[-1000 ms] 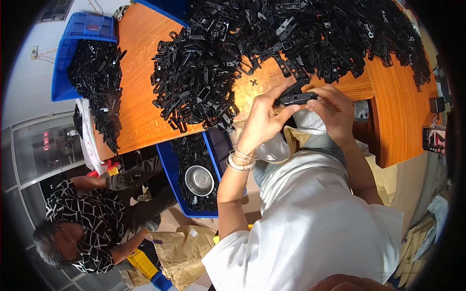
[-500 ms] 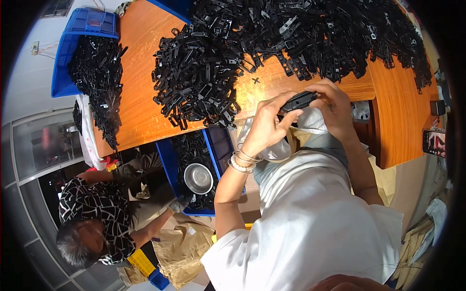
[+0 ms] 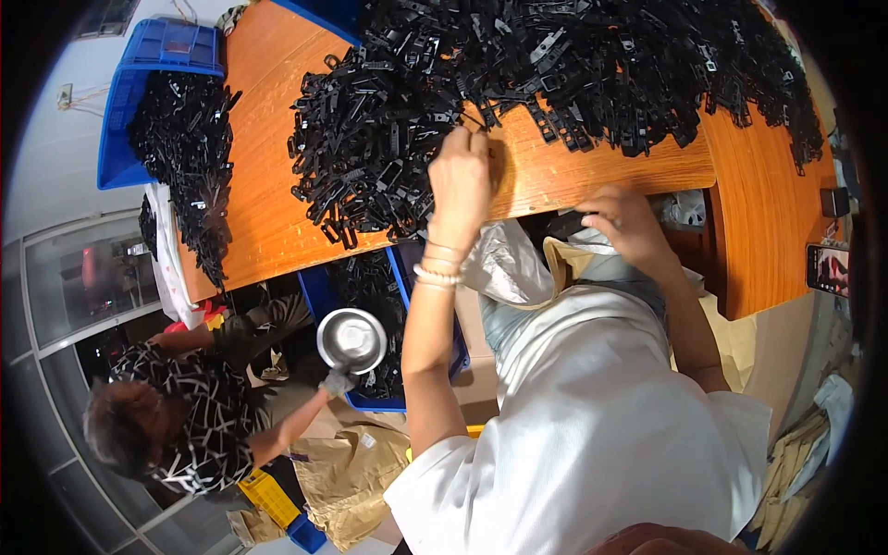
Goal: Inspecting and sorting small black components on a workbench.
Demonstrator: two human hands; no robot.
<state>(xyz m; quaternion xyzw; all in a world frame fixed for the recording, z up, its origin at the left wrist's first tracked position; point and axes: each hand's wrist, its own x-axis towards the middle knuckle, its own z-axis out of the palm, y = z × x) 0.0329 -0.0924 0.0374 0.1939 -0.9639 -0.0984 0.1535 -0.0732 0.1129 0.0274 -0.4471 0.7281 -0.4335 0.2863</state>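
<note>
My left hand (image 3: 460, 176), with bracelets at its wrist, reaches to the near edge of a heap of black plastic parts (image 3: 388, 139) on the wooden table. Its fingers are bent together at the heap; what they pinch, if anything, is hidden. Over my lap, my right hand (image 3: 629, 227) is open, thumb and fingers apart with nothing visible between them. Just below and left of it, a black piece (image 3: 564, 224) shows at the mouth of a pale plastic bag (image 3: 509, 264) between me and the table.
A larger heap of black parts (image 3: 592, 74) covers the far table. At left, a co-worker's gloved hand (image 3: 339, 380) holds a metal bowl (image 3: 351, 340) over a blue crate (image 3: 400, 277) of parts. A phone (image 3: 828, 270) stands at the right edge.
Both hands have parted from the black piece they held together. My left hand moved forward-left to the heap; my right hand dropped nearer my lap. The co-worker's bowl shifted left.
</note>
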